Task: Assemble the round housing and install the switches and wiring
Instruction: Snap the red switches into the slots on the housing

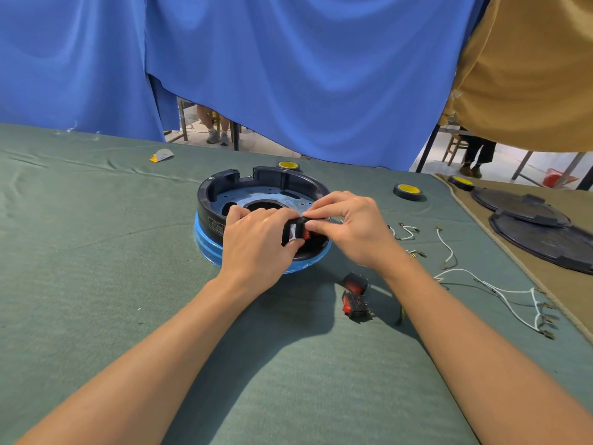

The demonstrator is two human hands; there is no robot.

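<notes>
Both hands met at the 5 o'clock rim of the round housing (224,184), mid-counter (96,252) — the left hand (260,239) curled round the wall, the right hand (349,226) pinching a red switch (307,234) at its opening. Pressed askew, the switch could jam or bend its terminals; two spare switches (355,282) and loose wires (500,289) lay at 4 o'clock — near enough to snag.

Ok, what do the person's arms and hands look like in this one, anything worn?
Both are bare. The left hand and right hand carry no gloves, rings or visible markings. The left forearm and right forearm show no sleeves, watch or bands down to the frame's lower edge.
</notes>
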